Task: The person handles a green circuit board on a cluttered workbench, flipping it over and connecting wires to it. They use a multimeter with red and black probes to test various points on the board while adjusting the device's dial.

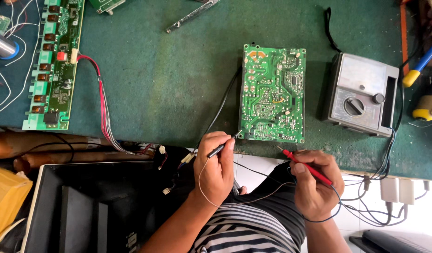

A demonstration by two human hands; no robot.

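Left hand [217, 171] is curled tight around the black probe [219, 149], its tip touching the near left corner of the green circuit board [272, 93]; right hand [315, 183] is closed on the red probe [306, 167], tip hovering just short of the board's near edge; the board lies flat on the green table [169, 79] just beyond both hands; further right sits the grey analogue multimeter [361, 93]; far off to the left, a long green board [54, 61] with a red-and-white wire bundle [103, 112].
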